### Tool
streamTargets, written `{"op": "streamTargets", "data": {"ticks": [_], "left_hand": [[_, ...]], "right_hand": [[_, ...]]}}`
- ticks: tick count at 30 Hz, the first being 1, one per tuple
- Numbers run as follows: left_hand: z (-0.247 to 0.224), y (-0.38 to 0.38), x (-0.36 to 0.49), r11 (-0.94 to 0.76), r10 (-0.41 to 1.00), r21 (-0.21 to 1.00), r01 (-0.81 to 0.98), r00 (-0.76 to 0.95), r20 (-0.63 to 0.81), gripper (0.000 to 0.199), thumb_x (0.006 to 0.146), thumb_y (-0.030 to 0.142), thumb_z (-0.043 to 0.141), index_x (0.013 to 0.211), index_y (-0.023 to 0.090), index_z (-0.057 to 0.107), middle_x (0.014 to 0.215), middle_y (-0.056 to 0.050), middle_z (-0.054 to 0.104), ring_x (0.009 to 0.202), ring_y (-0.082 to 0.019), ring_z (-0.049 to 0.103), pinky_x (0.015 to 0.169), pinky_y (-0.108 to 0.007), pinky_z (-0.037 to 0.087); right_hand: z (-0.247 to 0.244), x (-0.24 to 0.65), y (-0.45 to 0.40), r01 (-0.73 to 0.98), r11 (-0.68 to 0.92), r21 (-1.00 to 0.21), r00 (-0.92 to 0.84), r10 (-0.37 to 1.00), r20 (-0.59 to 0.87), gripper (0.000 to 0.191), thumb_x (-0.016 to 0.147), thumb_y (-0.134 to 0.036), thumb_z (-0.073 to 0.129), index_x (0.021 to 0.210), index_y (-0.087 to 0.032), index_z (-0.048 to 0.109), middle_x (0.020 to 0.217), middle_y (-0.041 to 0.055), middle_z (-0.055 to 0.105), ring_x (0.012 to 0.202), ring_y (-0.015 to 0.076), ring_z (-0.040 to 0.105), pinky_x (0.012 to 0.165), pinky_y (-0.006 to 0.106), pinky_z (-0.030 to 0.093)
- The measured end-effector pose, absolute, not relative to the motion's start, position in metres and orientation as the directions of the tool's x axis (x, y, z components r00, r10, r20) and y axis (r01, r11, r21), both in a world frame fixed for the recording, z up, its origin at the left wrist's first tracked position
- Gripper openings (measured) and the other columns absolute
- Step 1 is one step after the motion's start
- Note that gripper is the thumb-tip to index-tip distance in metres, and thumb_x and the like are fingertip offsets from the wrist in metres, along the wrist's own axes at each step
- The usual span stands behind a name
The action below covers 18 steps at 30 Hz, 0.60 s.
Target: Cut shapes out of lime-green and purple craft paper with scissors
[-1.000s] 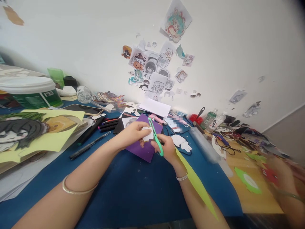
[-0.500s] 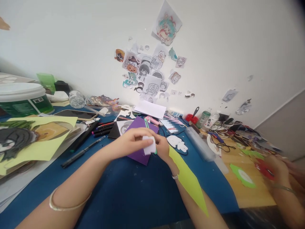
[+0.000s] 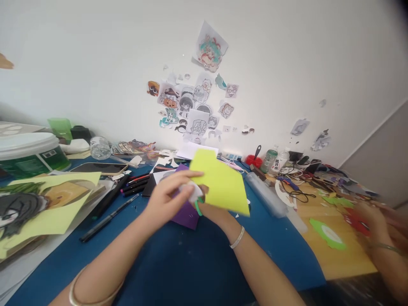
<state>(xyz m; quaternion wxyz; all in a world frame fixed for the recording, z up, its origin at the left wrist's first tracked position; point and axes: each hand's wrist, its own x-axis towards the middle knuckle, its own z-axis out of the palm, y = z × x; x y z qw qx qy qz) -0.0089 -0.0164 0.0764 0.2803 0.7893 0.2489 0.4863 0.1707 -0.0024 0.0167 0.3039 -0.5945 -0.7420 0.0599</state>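
My left hand (image 3: 170,193) is closed, pinching a small white paper piece (image 3: 192,192) between thumb and fingers. Its fingertips touch the left edge of a bright yellow-green paper sheet (image 3: 225,180), held up and tilted over the table. Behind and below that sheet is my right hand (image 3: 212,211), mostly covered, with its fingers curled. A green loop handle (image 3: 198,207), which looks like that of scissors, sticks out at this hand. Under both hands lies a purple sheet (image 3: 186,216) on the blue table cover (image 3: 191,263).
Black pens (image 3: 108,219) and a stack of paper drawings (image 3: 54,212) lie on the left, near a white-lidded tub (image 3: 28,153). To the right are a clear plastic roll (image 3: 266,195), bottles (image 3: 271,158) and a green cut-out (image 3: 328,233). Another person's hand (image 3: 371,216) works at far right.
The yellow-green sheet has swung up from along my right forearm to in front of my right hand. My hands have shifted slightly left. The view has tilted up a little.
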Motion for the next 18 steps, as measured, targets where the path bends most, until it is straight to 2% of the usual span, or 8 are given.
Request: {"op": "streamTargets", "data": {"ticks": [3, 5, 6, 8, 11, 13, 15, 18], "left_hand": [[0.076, 0.004, -0.021, -0.591, 0.805, 0.753, 0.289, 0.162, 0.570, 0.023, 0.077, 0.037, 0.048, 0.079, 0.021, 0.064, 0.111, -0.004, 0.062, 0.089, -0.020, 0.056, 0.071, -0.025, 0.044], [0.068, 0.018, -0.023, -0.477, 0.873, 0.793, 0.379, 0.100, 0.478, 0.031, 0.077, 0.039, 0.047, 0.097, 0.021, 0.062, 0.093, -0.002, 0.067, 0.066, -0.016, 0.055, 0.056, -0.023, 0.040], [0.063, 0.024, -0.024, -0.450, 0.886, 0.794, 0.410, 0.092, 0.455, 0.033, 0.076, 0.039, 0.047, 0.098, 0.020, 0.062, 0.083, -0.001, 0.067, 0.061, -0.015, 0.053, 0.053, -0.022, 0.038], [0.053, 0.035, -0.023, -0.446, 0.889, 0.778, 0.442, 0.118, 0.443, 0.029, 0.075, 0.039, 0.049, 0.088, 0.018, 0.065, 0.070, 0.000, 0.065, 0.059, -0.015, 0.052, 0.052, -0.021, 0.036], [0.045, 0.042, -0.023, -0.426, 0.902, 0.787, 0.446, 0.142, 0.408, 0.025, 0.074, 0.039, 0.050, 0.074, 0.017, 0.063, 0.050, 0.003, 0.058, 0.051, -0.014, 0.051, 0.050, -0.021, 0.035], [0.044, 0.043, -0.024, -0.387, 0.922, 0.836, 0.390, 0.149, 0.357, 0.024, 0.075, 0.040, 0.050, 0.075, 0.018, 0.060, 0.039, 0.005, 0.051, 0.042, -0.013, 0.047, 0.046, -0.021, 0.033], [0.046, 0.042, -0.024, -0.338, 0.938, 0.908, 0.249, 0.166, 0.304, 0.024, 0.076, 0.040, 0.050, 0.076, 0.017, 0.057, 0.034, 0.006, 0.047, 0.037, -0.011, 0.044, 0.042, -0.019, 0.032], [0.049, 0.040, -0.020, -0.178, 0.958, 0.983, -0.044, 0.220, 0.184, 0.021, 0.076, 0.037, 0.052, 0.076, 0.016, 0.052, 0.039, 0.004, 0.054, 0.038, -0.009, 0.049, 0.043, -0.017, 0.038]], "right_hand": [[0.013, 0.166, -0.006, 0.890, 0.262, -0.373, -0.110, 0.917, 0.383, 0.013, 0.070, -0.024, 0.061, 0.081, -0.018, 0.059, 0.070, 0.0037, 0.059, 0.076, 0.0193, 0.051, 0.057, 0.024, 0.038], [0.008, 0.162, -0.008, 0.923, 0.241, -0.299, -0.113, 0.915, 0.388, 0.015, 0.069, -0.027, 0.062, 0.082, -0.018, 0.058, 0.073, 0.0049, 0.058, 0.079, 0.0202, 0.050, 0.059, 0.025, 0.039], [0.005, 0.160, -0.009, 0.933, 0.237, -0.269, -0.117, 0.910, 0.397, 0.017, 0.068, -0.028, 0.063, 0.082, -0.018, 0.057, 0.075, 0.0054, 0.058, 0.080, 0.0207, 0.049, 0.059, 0.025, 0.039], [0.002, 0.158, -0.010, 0.941, 0.254, -0.225, -0.137, 0.891, 0.433, 0.021, 0.066, -0.029, 0.064, 0.083, -0.019, 0.056, 0.082, 0.0061, 0.057, 0.083, 0.0212, 0.047, 0.061, 0.026, 0.038], [0.001, 0.156, -0.011, 0.921, 0.327, -0.213, -0.194, 0.858, 0.475, 0.021, 0.063, -0.016, 0.060, 0.082, -0.019, 0.052, 0.088, 0.0047, 0.055, 0.085, 0.0194, 0.046, 0.060, 0.025, 0.035], [0.002, 0.155, -0.012, 0.891, 0.382, -0.246, -0.236, 0.852, 0.468, 0.020, 0.061, -0.009, 0.056, 0.077, -0.019, 0.050, 0.081, 0.0022, 0.054, 0.079, 0.0168, 0.045, 0.059, 0.024, 0.033], [0.003, 0.153, -0.013, 0.856, 0.427, -0.293, -0.280, 0.857, 0.432, 0.015, 0.061, -0.007, 0.054, 0.069, -0.019, 0.047, 0.071, -0.0006, 0.052, 0.070, 0.0141, 0.044, 0.058, 0.023, 0.031], [0.004, 0.151, -0.013, 0.814, 0.455, -0.361, -0.332, 0.874, 0.354, 0.015, 0.059, -0.005, 0.051, 0.061, -0.018, 0.044, 0.062, -0.0032, 0.048, 0.063, 0.0116, 0.041, 0.055, 0.021, 0.028]]}}
